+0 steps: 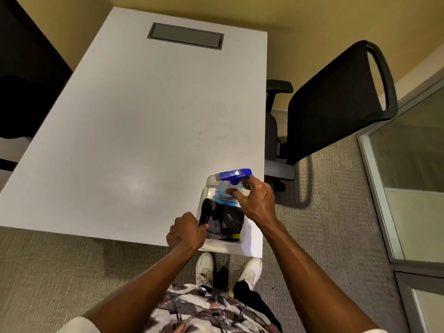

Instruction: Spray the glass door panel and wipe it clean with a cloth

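Tabletop (pixel 134 121), white, matte, rectangular, fills the left and centre of view; its surface is bare apart from a grey recessed cover plate (pixel 185 36) at the far end and a white bin (pixel 217 246) at the near right corner. Dark furniture sits beyond the table's left edge. Near edge of the table runs just in front of the person's white shoes (pixel 204 270), which stand on ribbed beige carpet (pixel 336 212).

Left hand (pixel 186 233) is at the bin's left rim, fingers curled closed around a black item, apparently a handle; what it belongs to cannot be told. Beside it in the bin lies a dark folded cloth (pixel 225 222), soft and creased, with a yellow patch showing at its near end.

Spray bottle (pixel 230 188) stands upright in the far end of the bin: clear plastic body, pale blue liquid, glossy blue trigger head. Right hand (pixel 258 200) holds the bottle's neck, thumb and fingers pinched around it.

Right of the table stands a black mesh office chair (pixel 336 102) with armrests, close to the table's right edge. Further right, open carpet reaches the glass door panel (pixel 408 152), frosted, in a grey metal frame.
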### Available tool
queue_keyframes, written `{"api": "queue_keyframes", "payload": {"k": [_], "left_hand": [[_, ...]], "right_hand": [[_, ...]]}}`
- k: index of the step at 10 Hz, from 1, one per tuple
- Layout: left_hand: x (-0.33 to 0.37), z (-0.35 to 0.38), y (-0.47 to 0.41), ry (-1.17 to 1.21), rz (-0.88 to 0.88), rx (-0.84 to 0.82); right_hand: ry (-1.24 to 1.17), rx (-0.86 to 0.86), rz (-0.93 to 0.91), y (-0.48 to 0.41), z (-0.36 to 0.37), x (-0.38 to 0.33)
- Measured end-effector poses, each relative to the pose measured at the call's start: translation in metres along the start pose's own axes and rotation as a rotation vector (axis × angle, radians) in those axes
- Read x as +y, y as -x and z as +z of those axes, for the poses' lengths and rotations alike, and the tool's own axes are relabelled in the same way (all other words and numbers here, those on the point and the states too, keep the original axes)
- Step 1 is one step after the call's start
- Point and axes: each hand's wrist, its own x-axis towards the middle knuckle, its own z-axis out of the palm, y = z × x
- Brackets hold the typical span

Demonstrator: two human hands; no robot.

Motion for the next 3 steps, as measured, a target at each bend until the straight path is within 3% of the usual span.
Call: {"api": "queue_keyframes", "payload": {"k": [2,3], "left_hand": [[-0.005,0.006,-0.001,-0.038,0.021,-0.107],[0.018,-0.019,0.009,-0.211,0.205,-0.079]], "right_hand": [[0.029,-0.106,-0.059,0.000,-0.007,0.006],[-0.037,0.095,0.036,0.028,-0.044,0.016]]}}
